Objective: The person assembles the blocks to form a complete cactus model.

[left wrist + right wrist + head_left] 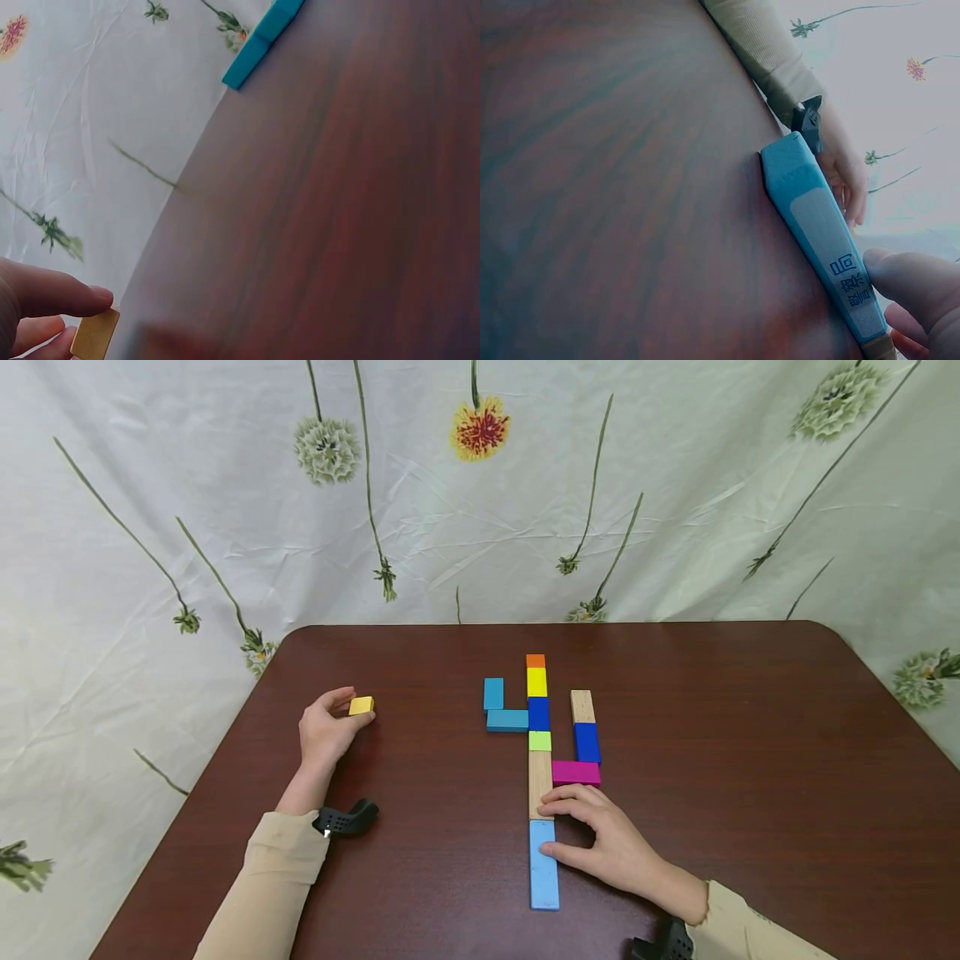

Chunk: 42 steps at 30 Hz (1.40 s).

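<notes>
My left hand pinches a small yellow block between thumb and fingers, over the left part of the table. In the left wrist view the thumb and the yellow block show at the bottom left. My right hand lies at a column of blocks, its fingertips on the plain wooden block. Its thumb touches the right edge of the light blue block, the nearest in the column. The right wrist view shows a printed label on the light blue block beside the thumb.
Farther up the column are lime green, dark blue, yellow and orange blocks. Two teal blocks branch left. On the right, a magenta block joins a blue block and a wooden one.
</notes>
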Each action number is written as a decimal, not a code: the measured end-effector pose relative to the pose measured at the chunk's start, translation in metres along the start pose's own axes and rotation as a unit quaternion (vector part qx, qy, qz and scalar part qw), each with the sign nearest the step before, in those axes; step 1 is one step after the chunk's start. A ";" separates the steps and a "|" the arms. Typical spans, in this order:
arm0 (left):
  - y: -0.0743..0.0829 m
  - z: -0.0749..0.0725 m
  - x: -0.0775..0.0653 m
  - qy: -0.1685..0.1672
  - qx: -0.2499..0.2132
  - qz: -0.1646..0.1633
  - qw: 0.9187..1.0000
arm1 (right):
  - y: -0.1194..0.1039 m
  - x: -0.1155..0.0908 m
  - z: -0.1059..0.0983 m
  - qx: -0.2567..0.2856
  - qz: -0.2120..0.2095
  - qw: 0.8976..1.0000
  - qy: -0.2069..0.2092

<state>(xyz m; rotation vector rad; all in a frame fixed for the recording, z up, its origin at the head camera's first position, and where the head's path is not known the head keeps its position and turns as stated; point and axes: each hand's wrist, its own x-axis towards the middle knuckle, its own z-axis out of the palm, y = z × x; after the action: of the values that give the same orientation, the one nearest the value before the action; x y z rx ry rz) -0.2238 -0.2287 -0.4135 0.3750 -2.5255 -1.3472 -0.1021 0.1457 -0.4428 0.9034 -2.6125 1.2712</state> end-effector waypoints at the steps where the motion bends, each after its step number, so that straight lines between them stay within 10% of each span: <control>1: 0.001 0.002 0.000 -0.001 -0.005 0.002 1.000 | 0.000 0.000 0.000 0.000 0.000 1.000 0.000; 42: 0.077 0.094 0.003 -0.043 -0.154 0.044 0.986 | 0.000 -0.001 -0.001 -0.005 -0.008 1.000 0.004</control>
<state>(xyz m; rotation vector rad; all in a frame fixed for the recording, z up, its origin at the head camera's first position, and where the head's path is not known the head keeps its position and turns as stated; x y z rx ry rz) -0.2665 -0.1155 -0.3997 0.1424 -2.3130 -1.7166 -0.1013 0.1468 -0.4422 0.9148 -2.5986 1.2534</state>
